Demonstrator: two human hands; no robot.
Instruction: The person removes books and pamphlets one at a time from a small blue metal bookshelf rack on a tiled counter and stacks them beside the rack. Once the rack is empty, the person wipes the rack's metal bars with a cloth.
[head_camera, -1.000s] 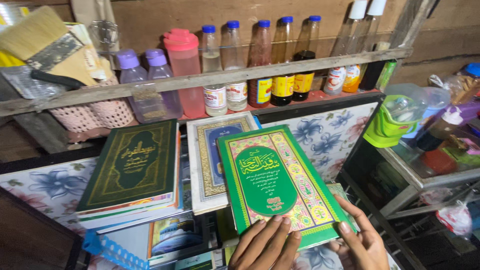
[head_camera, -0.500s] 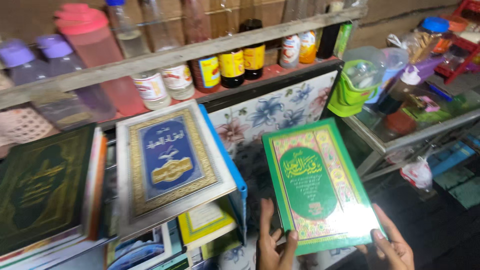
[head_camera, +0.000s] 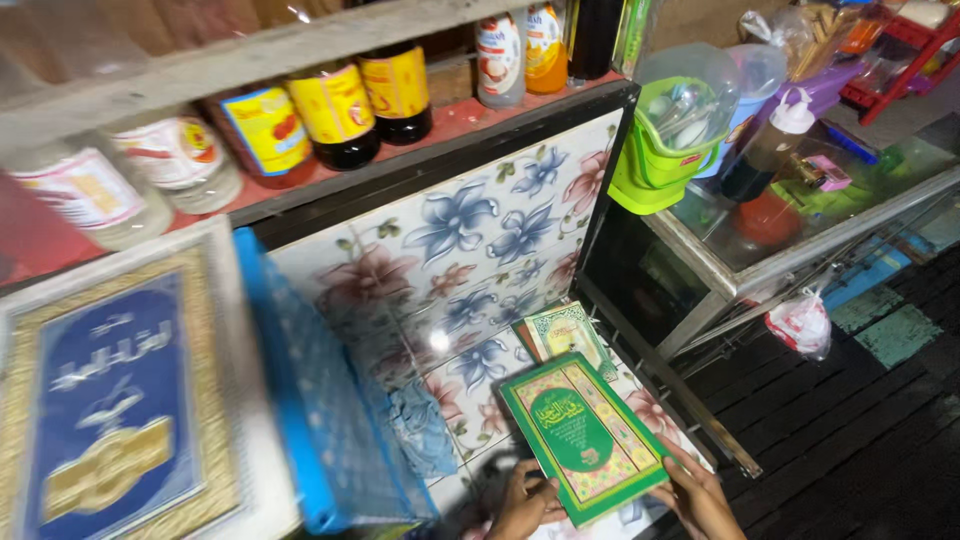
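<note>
Floral tiled surface (head_camera: 470, 250), both hands (head_camera: 527, 500) gripping green book (head_camera: 583, 435) edges

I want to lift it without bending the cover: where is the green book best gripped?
Grip the green book at its two lower corners, from below, as the left hand and right hand do: it is thin, flat and tilted, with those edges free.
</note>
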